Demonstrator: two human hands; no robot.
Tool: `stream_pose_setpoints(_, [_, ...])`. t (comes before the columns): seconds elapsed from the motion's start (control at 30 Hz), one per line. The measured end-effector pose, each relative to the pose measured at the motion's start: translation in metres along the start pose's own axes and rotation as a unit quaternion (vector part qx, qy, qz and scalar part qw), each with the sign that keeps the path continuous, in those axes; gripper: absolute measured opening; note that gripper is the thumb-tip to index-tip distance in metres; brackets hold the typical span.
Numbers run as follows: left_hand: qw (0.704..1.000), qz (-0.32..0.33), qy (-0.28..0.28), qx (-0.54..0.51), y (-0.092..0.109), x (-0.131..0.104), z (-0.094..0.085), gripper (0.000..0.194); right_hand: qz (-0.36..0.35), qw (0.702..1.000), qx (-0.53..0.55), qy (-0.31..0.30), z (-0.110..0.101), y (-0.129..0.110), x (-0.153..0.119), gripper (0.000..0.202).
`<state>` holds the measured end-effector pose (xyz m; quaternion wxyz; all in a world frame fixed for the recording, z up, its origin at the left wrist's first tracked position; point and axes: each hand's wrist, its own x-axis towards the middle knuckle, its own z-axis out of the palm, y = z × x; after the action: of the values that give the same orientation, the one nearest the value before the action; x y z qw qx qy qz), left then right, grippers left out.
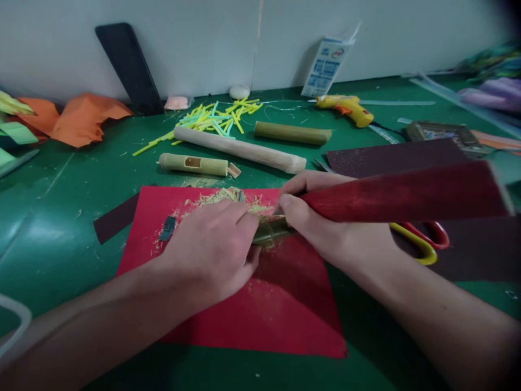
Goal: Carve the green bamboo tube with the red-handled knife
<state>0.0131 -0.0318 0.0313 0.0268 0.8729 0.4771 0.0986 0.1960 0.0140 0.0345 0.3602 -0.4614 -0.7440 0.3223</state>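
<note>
My left hand (215,244) is wrapped round a short green bamboo piece (273,231), pressing it down over a red sheet (244,320). In my right hand (321,222) is a tool with a thick red wooden handle (407,193) that points up to the right. The tool's tip meets the bamboo beside my left hand; most of its blade is hidden by my fingers. Pale shavings (223,196) lie on the sheet behind my left hand. A small dark scrap (167,228) rests to the left of that hand.
Behind the sheet lie a notched bamboo tube (195,164), a pale wooden stick (240,149) and another bamboo piece (293,133). A yellow glue gun (345,108) sits further back. Scissors (423,244) and dark sandpaper-like sheets (484,252) are at right. Orange cloth-like material (83,119) lies left.
</note>
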Motion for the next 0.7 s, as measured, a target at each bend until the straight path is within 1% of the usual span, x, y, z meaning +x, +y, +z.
stream_pose_setpoints(0.07, [1.0, -0.01, 0.005, -0.019, -0.002, 0.0, 0.004, 0.01, 0.0, 1.0, 0.004, -0.017, 0.002, 0.002, 0.0, 0.024])
stream_pose_setpoints(0.13, [0.998, -0.026, 0.008, -0.054, -0.004, 0.001, 0.008, 0.011, 0.016, 0.999, 0.02, -0.032, 0.003, 0.004, 0.0, 0.031])
stream_pose_setpoints(0.2, [0.995, -0.044, 0.008, -0.092, -0.006, 0.002, 0.012, 0.012, 0.028, 0.998, 0.034, -0.04, 0.004, 0.005, -0.001, 0.035])
stream_pose_setpoints(0.33, [0.988, -0.062, -0.002, -0.143, -0.009, 0.004, 0.017, 0.011, 0.029, 0.998, 0.021, -0.045, 0.002, 0.007, 0.0, 0.024])
stream_pose_setpoints(0.4, [0.986, -0.061, -0.001, -0.154, -0.01, 0.004, 0.018, 0.011, 0.013, 0.998, 0.02, -0.051, 0.001, 0.009, 0.0, 0.021])
stream_pose_setpoints(0.5, [0.986, -0.049, 0.002, -0.157, -0.011, 0.004, 0.017, 0.01, 0.005, 0.998, 0.024, -0.051, 0.0, 0.012, 0.001, 0.017])
stream_pose_setpoints(0.7, [0.989, -0.031, 0.007, -0.144, -0.01, 0.005, 0.022, 0.009, 0.021, 0.998, 0.038, -0.049, 0.0, 0.012, 0.0, 0.016])
